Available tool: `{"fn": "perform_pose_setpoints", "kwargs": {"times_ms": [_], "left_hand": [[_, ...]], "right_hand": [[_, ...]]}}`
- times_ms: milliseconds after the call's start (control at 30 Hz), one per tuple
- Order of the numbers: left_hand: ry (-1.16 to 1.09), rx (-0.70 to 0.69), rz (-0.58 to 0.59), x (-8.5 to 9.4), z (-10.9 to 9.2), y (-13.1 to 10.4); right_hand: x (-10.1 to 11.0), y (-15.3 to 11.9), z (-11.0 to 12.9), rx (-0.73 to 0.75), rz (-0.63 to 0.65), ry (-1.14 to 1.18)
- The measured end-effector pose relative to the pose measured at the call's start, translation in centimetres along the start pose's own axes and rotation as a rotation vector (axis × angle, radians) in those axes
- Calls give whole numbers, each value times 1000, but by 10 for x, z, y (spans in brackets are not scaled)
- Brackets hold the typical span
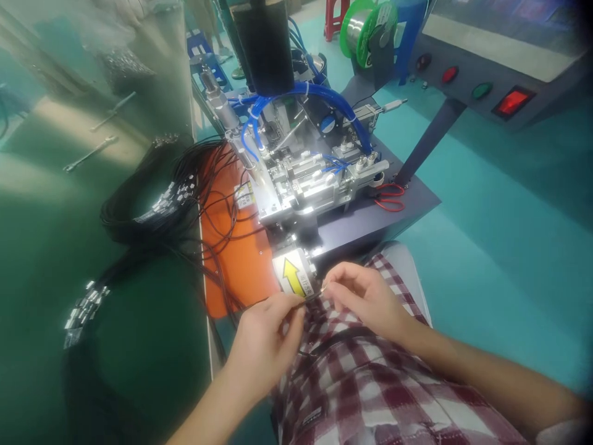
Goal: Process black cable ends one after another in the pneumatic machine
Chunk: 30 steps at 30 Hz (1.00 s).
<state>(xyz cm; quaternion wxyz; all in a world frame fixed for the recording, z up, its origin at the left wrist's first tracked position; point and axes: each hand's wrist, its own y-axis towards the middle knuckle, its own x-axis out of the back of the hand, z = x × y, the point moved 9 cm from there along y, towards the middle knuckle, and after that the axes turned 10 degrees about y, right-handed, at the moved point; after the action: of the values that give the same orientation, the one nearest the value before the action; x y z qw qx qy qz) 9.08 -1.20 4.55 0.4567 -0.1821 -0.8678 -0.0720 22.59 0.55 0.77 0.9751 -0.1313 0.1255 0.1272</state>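
Note:
In front of the machine, my left hand [269, 334] pinches a thin black cable [313, 296] between thumb and fingers. The fingertips of my right hand [364, 298] are closed on the small pale end of the same cable. Both hands are close together above my lap, beside a white label with a yellow arrow [291, 275]. A loop of the cable hangs below my left hand. The exact form of the cable's tip is too small to tell.
Ahead stands a metal machine [319, 179] with blue tubes. Bundles of black cables with metal connectors [173, 196] lie on the green table [152, 346] and trail over the orange plate [236, 266]. Wrenches [90, 154], a solder spool [359, 31], red-handled scissors [390, 198] and a control box [486, 80] surround it.

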Motion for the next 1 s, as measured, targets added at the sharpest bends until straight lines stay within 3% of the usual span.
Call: {"fn": "perform_pose_setpoints", "kwargs": {"times_ms": [167, 333, 400, 533, 733, 1000], "left_hand": [[-342, 101, 70, -8, -11, 12], [-571, 233, 35, -12, 1, 13], [-628, 273, 40, -14, 6, 13], [-691, 318, 39, -16, 9, 14], [-753, 331, 60, -20, 11, 12], [-754, 332, 45, -22, 14, 9]], "right_hand": [[-2, -4, 20, 168, 4, -182], [11, -6, 17, 175, -83, -221], [15, -9, 21, 245, -124, -272], [3, -16, 34, 441, -69, -382], [-9, -21, 37, 569, -31, -502], [-20, -40, 33, 792, -13, -1016]]}}
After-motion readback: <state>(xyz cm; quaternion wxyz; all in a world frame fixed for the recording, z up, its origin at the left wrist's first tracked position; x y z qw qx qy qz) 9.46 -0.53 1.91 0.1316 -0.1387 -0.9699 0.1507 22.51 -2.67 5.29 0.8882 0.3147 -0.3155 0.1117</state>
